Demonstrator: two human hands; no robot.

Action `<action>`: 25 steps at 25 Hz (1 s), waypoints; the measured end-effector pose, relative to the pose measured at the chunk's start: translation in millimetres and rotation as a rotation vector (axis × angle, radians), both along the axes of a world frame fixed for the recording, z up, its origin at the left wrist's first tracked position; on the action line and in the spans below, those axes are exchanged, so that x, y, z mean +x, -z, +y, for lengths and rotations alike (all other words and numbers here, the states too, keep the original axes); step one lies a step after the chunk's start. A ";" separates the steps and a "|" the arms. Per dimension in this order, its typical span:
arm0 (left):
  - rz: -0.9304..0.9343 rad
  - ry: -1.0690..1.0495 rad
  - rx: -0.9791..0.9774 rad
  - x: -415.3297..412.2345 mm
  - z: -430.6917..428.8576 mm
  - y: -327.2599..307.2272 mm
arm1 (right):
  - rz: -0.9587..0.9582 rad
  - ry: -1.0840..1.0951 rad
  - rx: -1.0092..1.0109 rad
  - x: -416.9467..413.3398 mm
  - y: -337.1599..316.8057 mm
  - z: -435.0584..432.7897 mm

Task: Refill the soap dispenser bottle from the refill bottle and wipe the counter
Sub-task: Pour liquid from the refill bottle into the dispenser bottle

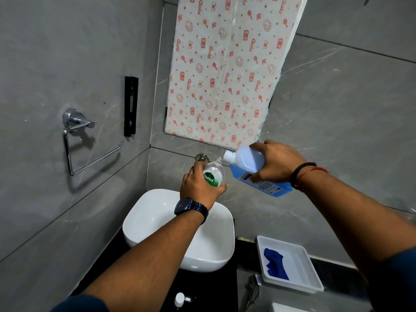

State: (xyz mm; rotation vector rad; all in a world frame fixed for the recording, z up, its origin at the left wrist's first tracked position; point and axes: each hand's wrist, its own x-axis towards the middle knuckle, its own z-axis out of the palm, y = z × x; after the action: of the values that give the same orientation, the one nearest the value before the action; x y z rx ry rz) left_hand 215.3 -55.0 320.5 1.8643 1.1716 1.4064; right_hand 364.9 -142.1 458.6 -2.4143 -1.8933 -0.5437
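While both hands meet in the middle of the frame above the white basin (157, 224), the left hand (198, 188) has its grip closed around a clear Dettol soap dispenser bottle (213, 174), held tilted with its open neck pointing up and to the right. The right hand (276, 163) has its grip closed around the blue refill bottle (249, 167), tipped so that its white neck points left and sits just beside the dispenser's mouth. Blue liquid fills the lower part of the refill bottle. A dark watch (191, 208) is on the left wrist and a dark band (299, 174) on the right.

At the lower right of the frame a white tray (315, 282) rests on the dark tabletop (227, 287) and holds a crumpled blue cloth (274, 262). Near the bottom centre, a small white cap (179, 298) lies on the tabletop in front of the basin. A chrome paper holder (78, 140) is on the grey wall at the left.
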 end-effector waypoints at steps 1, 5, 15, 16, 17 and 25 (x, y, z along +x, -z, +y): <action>0.001 -0.001 -0.003 -0.5 0.0 0.5 | -0.006 -0.001 -0.002 -0.5 -0.3 0.4; 0.006 0.000 -0.003 -2.3 1.5 2.0 | -0.019 0.009 -0.020 -3.4 -1.3 2.3; 0.012 -0.002 -0.001 -5.4 2.9 1.4 | -0.041 0.010 -0.038 -10.6 -5.7 2.2; 0.012 -0.002 -0.003 -5.3 2.7 1.1 | -0.042 0.010 -0.040 -10.8 -6.0 2.2; 0.012 -0.001 -0.004 -5.2 2.6 0.8 | -0.043 0.010 -0.041 -10.9 -6.3 2.2; 0.009 0.001 -0.007 -6.4 1.6 1.5 | -0.048 0.009 -0.050 -12.6 -8.1 2.2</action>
State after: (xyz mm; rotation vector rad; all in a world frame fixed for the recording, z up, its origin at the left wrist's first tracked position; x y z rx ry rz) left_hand 208.9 -53.4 319.0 1.8678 1.1789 1.3931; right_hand 352.3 -139.9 466.7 -2.4634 -1.9380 -0.5668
